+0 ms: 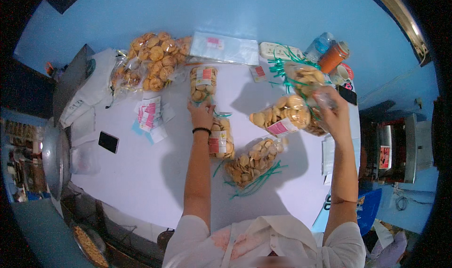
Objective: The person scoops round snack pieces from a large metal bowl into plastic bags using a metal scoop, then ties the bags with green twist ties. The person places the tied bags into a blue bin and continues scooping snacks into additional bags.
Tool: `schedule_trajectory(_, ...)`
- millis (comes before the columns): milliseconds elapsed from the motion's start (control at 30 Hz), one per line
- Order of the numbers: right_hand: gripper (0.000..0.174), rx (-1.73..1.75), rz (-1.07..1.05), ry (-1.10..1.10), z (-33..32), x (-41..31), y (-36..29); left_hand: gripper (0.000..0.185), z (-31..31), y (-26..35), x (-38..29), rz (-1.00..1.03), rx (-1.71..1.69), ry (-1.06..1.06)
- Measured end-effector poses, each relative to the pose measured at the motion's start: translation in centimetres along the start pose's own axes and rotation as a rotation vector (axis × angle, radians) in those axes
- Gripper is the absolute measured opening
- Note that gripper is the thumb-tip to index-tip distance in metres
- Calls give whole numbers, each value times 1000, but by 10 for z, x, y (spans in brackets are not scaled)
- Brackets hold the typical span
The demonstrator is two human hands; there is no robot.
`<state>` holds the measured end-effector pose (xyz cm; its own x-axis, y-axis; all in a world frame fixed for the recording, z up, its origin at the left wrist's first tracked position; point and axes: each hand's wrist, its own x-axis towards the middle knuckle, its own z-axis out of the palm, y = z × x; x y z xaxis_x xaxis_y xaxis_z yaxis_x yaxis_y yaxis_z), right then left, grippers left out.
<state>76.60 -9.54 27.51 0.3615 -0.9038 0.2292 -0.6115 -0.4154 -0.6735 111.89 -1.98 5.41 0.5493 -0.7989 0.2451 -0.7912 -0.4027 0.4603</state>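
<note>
My left hand (202, 114), with a dark band at the wrist, is at the tied lower end of a clear bag of round cookies (203, 80) bearing a pink and white label; its grip is partly hidden. Another labelled cookie bag (221, 139) lies just below and right of it. My right hand (328, 107) is closed on the gathered end of a labelled cookie bag (287, 112), held above the table. Behind it are a further cookie bag (306, 78) and green ribbon strips (280, 68). A bag of smaller cookies (252, 162) lies nearer me, beside loose green strips (259, 179).
Large bags of browned round snacks (155, 61) stand at the back left, near flat clear bags (224, 49). Labels (148, 116) and a phone (108, 142) lie left. A power strip (280, 50), an orange bottle (333, 57), a mug (339, 74) and another phone (347, 95) are back right.
</note>
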Motion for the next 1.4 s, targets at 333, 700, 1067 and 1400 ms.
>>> schedule_trajectory(333, 14, 278, 232, 441, -152, -163, -20, 22, -67, 25, -4, 134, -543, -16)
schedule_trajectory(700, 10, 188, 508, 804, -280, -428, 75, 11, -218, 279, -172, 498, -703, -112)
schedule_trajectory(1067, 24, -138, 989, 1051, -390, -751, 399, 3, -121, 566, -449, 795, -655, -898)
schedule_trajectory(1400, 35, -589, 1216, 637, -446, -922, 512, 13, 30, 778, -703, 1269, -615, -1129)
